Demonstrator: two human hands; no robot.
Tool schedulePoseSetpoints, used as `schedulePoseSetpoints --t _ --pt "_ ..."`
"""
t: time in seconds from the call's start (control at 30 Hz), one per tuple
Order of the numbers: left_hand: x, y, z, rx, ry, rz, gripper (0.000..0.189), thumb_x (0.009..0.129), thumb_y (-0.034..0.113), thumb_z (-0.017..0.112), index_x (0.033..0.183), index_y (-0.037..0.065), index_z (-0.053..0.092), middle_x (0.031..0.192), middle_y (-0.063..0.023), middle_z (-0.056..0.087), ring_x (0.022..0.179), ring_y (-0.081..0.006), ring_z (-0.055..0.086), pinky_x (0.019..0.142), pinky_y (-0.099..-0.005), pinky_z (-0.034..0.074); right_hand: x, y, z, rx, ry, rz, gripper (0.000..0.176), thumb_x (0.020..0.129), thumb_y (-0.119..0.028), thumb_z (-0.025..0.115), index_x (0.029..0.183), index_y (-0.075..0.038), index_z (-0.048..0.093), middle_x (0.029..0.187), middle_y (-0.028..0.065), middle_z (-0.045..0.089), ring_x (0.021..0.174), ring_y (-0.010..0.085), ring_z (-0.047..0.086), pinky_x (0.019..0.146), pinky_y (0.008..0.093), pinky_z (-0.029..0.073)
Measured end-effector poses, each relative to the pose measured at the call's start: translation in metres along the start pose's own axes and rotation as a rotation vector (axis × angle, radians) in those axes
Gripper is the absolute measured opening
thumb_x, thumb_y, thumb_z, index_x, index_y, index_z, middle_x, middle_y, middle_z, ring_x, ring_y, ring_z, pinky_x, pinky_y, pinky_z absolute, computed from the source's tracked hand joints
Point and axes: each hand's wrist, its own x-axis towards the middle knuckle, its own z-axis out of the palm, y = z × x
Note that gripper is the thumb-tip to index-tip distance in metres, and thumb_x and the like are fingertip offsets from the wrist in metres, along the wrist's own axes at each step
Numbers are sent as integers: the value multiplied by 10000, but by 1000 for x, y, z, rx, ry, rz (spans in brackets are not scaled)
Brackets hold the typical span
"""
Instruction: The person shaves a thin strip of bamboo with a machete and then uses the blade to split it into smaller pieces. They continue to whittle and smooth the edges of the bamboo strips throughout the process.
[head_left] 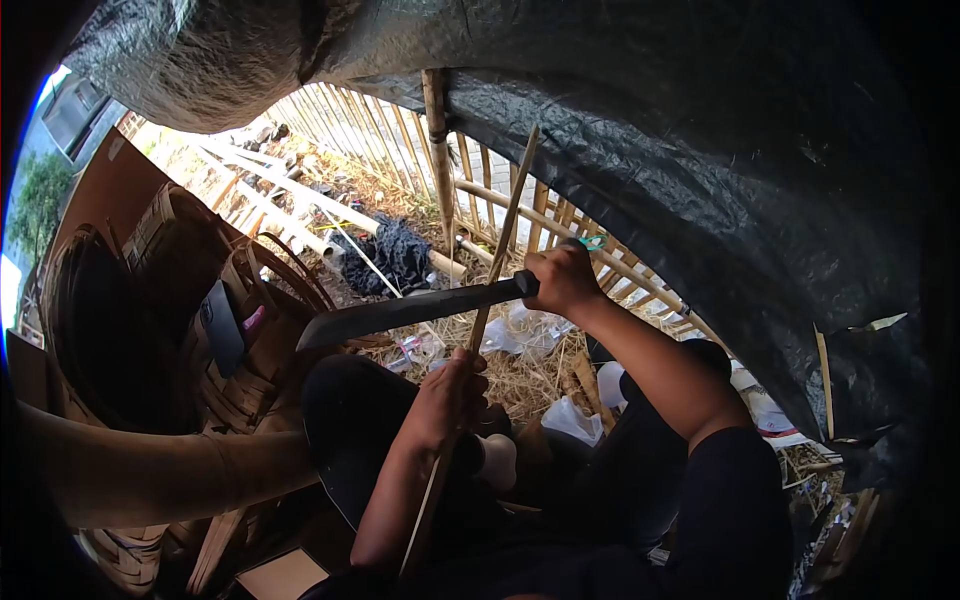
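Note:
A machete (410, 308) with a dark, broad blade points to the left, level across the middle of the head view. My right hand (563, 281) is closed around its handle. A long, thin bamboo strip (510, 225) slants from the upper middle down toward my lap. Below the blade, my left hand (447, 402) grips this strip with its fingers wrapped round it. The blade crosses the strip near the handle end, a little above my left hand. Both hands are over my bent legs (350, 400).
A thick bamboo pole (170, 470) lies at the lower left, by woven baskets (100, 310). Ahead stands a bamboo fence (437, 150). Black plastic sheeting (720, 200) hangs on the right. Straw, plastic bags (520, 332) and a dark cloth (390, 258) cover the ground.

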Motion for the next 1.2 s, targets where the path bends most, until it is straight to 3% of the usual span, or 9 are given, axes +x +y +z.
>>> schedulePoseSetpoints --t 0.2,0.23,0.33,0.53,0.7,0.8,0.87,0.93,1.2 --pt "-2 1 2 10 3 2 358 1003 462 389 981 125 508 617 73 365 464 -54 339 427 -206 279 11 10 -5 -81 28 54 256 523 -234 766 654 -101 590 576 107 594 588 326 627 596 420 490" --pt "-5 0 4 -13 14 -3 356 1004 457 392 966 121 503 604 76 347 445 -51 320 404 -208 263 20 19 -7 -122 -28 215 201 624 -287 708 707 -111 657 595 117 628 577 304 652 580 427 510" --pt "-1 -12 7 -24 7 -1 362 1000 455 404 946 111 504 587 78 328 425 -52 306 381 -215 250 32 54 -27 -192 -109 577 264 656 -317 694 753 -71 696 716 158 672 697 351 676 648 448 549" --pt "-5 -15 -3 24 64 -23 374 1002 439 409 958 85 519 577 63 344 411 -64 317 375 -228 262 24 36 -26 -176 -90 482 261 632 -258 661 808 -73 714 743 193 666 719 385 661 680 466 541" --pt "-5 -16 -7 26 35 16 380 1006 435 397 963 75 513 573 52 350 401 -67 328 363 -230 275 0 32 3 -69 5 142 142 609 -240 692 648 -116 635 564 117 592 556 332 616 553 435 500" --pt "-12 -14 -4 47 15 22 381 1006 440 393 958 81 511 575 52 355 401 -67 334 358 -226 279 2 55 -1 -147 37 194 163 603 -252 705 656 -111 641 623 119 627 599 337 630 578 444 510" --pt "-14 -19 -1 61 10 21 384 1005 445 391 954 84 512 577 51 360 400 -68 337 355 -226 282 13 69 -25 -147 -70 590 248 667 -299 689 824 -109 718 720 165 671 713 351 672 671 471 533" --pt "-8 -28 -3 -3 -47 14 395 1003 455 390 926 87 510 569 45 363 393 -72 342 350 -229 285 9 84 -32 -149 -75 668 251 685 -308 668 815 -98 713 744 179 674 742 363 674 698 474 537" --pt "-18 -25 -5 40 -58 60 353 1014 425 379 868 119 478 574 54 360 403 -71 350 349 -228 286 -11 76 -20 -176 -23 378 289 639 -319 682 839 -113 713 735 171 672 714 371 668 680 468 544"
